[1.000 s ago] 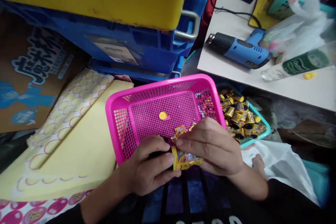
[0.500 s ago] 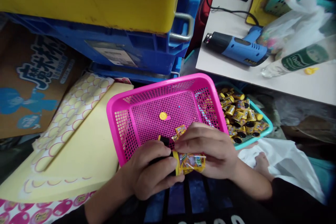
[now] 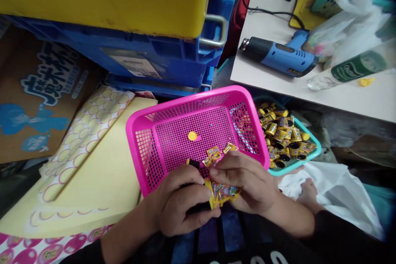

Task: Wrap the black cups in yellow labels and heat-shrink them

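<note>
Entry: left hand point(image 3: 177, 206) and right hand point(image 3: 247, 181) on a yellow foil-wrapped packet point(image 3: 222, 196), over the near rim of a pink mesh basket point(image 3: 185, 98).
I log both forearms entering from the bottom of the view, each grip pressed together: the left pinches the packet's dark end, the right its yellow wrapper. Loose packets point(image 3: 213, 153) and a yellow disc point(image 3: 192, 135) lie in the basket. Beside it: a teal tray point(image 3: 297, 166) heaped with more packets, and a yellow foam board point(image 3: 93, 177). Beyond, a white desk point(image 3: 266, 16) carries a blue heat gun point(image 3: 278, 58). A co-worker's hand point(image 3: 309, 194) rests on a white plastic bag point(image 3: 337, 202).
</note>
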The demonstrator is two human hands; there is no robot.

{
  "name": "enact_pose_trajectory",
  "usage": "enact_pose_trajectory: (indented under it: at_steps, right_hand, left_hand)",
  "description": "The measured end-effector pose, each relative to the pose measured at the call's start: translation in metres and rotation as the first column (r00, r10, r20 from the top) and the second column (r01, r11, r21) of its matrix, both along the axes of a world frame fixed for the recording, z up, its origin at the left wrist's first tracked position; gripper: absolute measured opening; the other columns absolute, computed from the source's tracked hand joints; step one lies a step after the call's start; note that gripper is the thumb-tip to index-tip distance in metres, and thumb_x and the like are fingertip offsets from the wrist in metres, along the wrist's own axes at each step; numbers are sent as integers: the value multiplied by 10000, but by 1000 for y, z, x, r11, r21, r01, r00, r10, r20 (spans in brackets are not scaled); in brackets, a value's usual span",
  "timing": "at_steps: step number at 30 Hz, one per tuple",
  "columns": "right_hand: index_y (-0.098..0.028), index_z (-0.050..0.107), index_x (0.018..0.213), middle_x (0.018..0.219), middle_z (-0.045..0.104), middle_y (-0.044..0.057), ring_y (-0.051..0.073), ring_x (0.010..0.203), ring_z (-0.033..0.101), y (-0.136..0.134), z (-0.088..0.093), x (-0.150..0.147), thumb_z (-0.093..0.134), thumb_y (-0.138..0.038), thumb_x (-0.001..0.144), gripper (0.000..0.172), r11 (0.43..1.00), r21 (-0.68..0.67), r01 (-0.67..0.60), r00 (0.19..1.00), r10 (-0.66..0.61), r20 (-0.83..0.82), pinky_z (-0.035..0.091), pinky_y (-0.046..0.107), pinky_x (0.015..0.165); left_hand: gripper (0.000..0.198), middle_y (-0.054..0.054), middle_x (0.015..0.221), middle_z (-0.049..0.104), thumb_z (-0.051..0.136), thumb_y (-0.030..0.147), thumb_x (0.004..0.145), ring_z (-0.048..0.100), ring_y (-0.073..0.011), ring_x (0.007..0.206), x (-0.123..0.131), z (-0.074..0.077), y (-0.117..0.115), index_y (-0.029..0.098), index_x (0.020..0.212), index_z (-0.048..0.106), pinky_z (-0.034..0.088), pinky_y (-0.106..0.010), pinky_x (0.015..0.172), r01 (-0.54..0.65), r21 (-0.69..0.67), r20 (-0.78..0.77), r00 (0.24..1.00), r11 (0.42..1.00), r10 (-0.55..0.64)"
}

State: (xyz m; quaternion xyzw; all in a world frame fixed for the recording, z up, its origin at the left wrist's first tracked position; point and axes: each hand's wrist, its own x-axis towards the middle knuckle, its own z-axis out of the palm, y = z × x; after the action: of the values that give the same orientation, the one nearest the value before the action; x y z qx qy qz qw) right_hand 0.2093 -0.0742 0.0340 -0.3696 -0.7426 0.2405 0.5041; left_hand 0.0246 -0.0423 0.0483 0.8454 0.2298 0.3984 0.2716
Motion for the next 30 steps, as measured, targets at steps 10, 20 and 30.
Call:
enact_pose_trajectory:
  at_steps: [10, 20, 30]
  right_hand:
    - [-83, 634, 1035, 843, 683, 108, 164, 716, 633, 3, -3, -1, 539, -265, 959, 219, 997, 71, -19, 999, 22, -34, 515, 307, 592]
    - [-107, 668, 1036, 855, 710, 105, 169, 749, 645, 10, -3, 4, 554, -256, 958, 203, 995, 68, -66, 996, 69, -49, 506, 311, 618]
    - [-160, 614, 1239, 953, 701, 76, 146, 835, 647, 7, 1, 10, 561, -203, 929, 317, 919, -287, -270, 948, 203, -244, 526, 283, 729]
  left_hand:
    - [151, -12, 846, 558, 606, 304, 902, 589, -123, 776, -5, -7, -4, 171, 932, 541, 560, -230, 642, 9, -79, 79, 997, 997, -2]
    - [222, -21, 922, 523, 633, 312, 883, 572, -124, 861, -5, -18, -4, 176, 1025, 530, 543, -205, 743, 46, -77, 157, 987, 996, -34]
    - [400, -43, 949, 550, 674, 361, 845, 563, -168, 857, -10, -23, -5, 213, 1194, 548, 525, -273, 687, 5, -145, 121, 993, 989, 12]
